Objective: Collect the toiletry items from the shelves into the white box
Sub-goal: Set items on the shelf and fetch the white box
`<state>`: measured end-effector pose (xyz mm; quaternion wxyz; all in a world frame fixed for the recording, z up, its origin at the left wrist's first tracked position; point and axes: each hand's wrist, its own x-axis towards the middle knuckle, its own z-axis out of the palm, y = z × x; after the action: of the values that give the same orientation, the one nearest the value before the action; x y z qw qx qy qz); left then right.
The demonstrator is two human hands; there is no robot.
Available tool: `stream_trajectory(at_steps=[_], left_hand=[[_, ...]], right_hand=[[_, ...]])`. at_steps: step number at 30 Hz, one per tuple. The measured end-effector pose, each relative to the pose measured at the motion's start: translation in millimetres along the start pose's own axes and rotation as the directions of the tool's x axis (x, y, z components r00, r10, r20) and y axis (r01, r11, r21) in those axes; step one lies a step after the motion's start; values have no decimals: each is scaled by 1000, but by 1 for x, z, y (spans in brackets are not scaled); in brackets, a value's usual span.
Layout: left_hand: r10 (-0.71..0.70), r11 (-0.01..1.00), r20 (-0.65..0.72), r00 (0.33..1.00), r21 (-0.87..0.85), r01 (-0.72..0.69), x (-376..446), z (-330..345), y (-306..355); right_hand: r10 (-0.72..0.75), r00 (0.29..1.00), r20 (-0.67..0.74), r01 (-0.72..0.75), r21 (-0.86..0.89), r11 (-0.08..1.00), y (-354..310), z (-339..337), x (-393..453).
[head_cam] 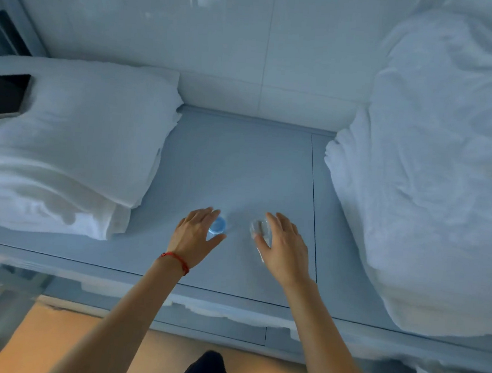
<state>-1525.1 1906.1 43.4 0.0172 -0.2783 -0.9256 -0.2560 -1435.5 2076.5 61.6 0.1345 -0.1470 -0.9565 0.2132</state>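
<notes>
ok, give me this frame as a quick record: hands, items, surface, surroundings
left hand: open, fingers around a small blue-capped item, grip not closed
right hand: open, fingers over a small clear item, contact unclear
surface: pale shelf, both items on it, apart from each other
left of items: folded white towels, dark phone on top
right of items: bunched white linen
white box: not in view

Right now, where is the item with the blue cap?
In the head view, the item with the blue cap stands on the shelf, low centre, between the fingers and thumb of the left hand, right of the folded white towels.
</notes>
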Motion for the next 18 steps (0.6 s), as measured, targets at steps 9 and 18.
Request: stream_trajectory(at_steps=[9,18], left_hand=[[-39,991,-15,999,-126,36,16,14,-15],[-34,984,-70,997,-178,21,-5,-20,12]], right_hand=[[68,984,167,-66,-17,998,-2,21,18],[44,998,41,-49,130,990,-7,-18,-7]])
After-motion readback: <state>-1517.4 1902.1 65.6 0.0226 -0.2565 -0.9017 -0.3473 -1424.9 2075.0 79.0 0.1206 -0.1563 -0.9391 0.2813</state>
